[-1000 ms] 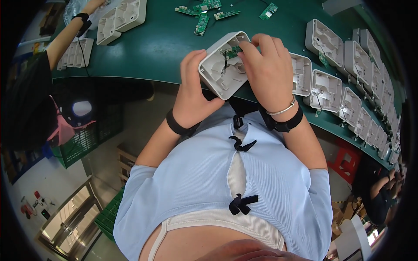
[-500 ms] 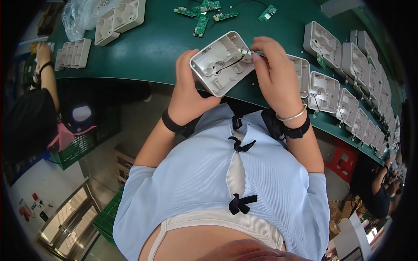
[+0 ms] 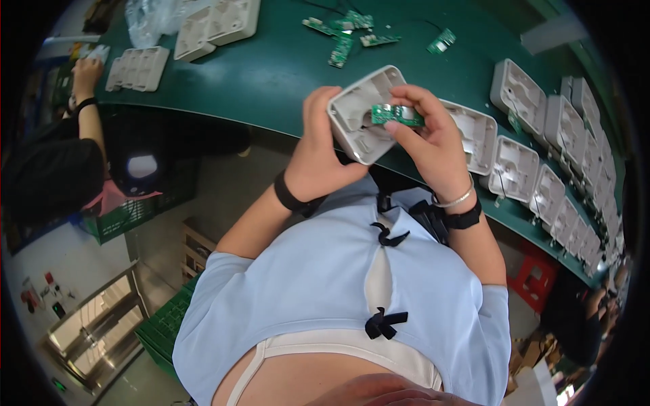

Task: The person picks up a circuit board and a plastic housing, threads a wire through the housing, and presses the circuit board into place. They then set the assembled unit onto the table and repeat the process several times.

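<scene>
My left hand (image 3: 325, 145) is closed around the left side of a light grey plastic housing (image 3: 353, 101), thumb along its near edge, with the open side facing up. Between the thumb and fingers of my right hand (image 3: 433, 132) is a small green circuit board (image 3: 396, 115), held over the right part of the housing. The board covers part of the inside. Beyond the housing lie several loose green circuit boards (image 3: 341, 51) on the green table, with a single circuit board (image 3: 442, 42) farther right.
Rows of grey housings (image 3: 513, 166) with dangling boards line the right of the green table (image 3: 271, 74). More housings (image 3: 139, 68) and a clear plastic bag (image 3: 149, 24) are at the far left. A co-worker's hand (image 3: 88, 73) reaches in at left. A red stool (image 3: 533, 276) stands below the right edge.
My right hand has turned, bringing the circuit board face into view above the housing. The housing, still in my left hand, is tilted differently. The whole view has shifted a little.
</scene>
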The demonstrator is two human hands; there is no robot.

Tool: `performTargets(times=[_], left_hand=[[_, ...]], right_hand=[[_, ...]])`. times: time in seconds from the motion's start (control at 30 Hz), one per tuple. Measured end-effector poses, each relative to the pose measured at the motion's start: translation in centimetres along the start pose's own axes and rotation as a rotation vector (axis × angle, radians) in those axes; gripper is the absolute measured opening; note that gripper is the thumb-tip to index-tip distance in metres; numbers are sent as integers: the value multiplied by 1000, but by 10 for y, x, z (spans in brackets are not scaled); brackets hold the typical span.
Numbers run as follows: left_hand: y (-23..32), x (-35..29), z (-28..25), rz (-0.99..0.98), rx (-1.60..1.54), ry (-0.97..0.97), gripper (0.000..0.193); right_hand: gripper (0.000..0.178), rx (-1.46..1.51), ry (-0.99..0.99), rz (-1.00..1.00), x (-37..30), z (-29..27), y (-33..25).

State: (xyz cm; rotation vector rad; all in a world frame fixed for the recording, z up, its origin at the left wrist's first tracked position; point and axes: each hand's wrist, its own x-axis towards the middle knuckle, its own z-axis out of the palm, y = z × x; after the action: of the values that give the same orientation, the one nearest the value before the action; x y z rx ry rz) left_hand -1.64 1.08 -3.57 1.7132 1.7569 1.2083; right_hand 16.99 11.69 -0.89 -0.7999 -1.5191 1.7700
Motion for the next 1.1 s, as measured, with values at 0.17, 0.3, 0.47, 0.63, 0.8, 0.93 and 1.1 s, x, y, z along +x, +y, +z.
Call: performTargets(times=[0.17, 0.3, 0.47, 0.63, 0.8, 0.93, 1.1], left_hand=[[-3, -5, 2, -36, -118, -11, 109], [-1, -4, -6, -189, -336, -54, 111], [-6, 1, -9, -277, -481, -125, 115], [-10, 0, -4, -310, -602, -128, 117], [-17, 0, -2, -269, -664, -117, 113], [-22, 2, -3, -252, -667, -145, 115], [-33, 9, -12, -215, -698, -224, 121]], right_hand=[[37, -122, -121, 13, -3, -13, -5], [29, -339, -242, -89, -3, -23, -12], [25, -511, -365, -201, -8, -25, -6], [17, -654, -363, -405, -11, -24, -7], [20, -673, -331, -457, -8, -25, 3], [18, -735, -231, -315, -9, -16, 2], [13, -711, -146, -452, -9, -2, 10]])
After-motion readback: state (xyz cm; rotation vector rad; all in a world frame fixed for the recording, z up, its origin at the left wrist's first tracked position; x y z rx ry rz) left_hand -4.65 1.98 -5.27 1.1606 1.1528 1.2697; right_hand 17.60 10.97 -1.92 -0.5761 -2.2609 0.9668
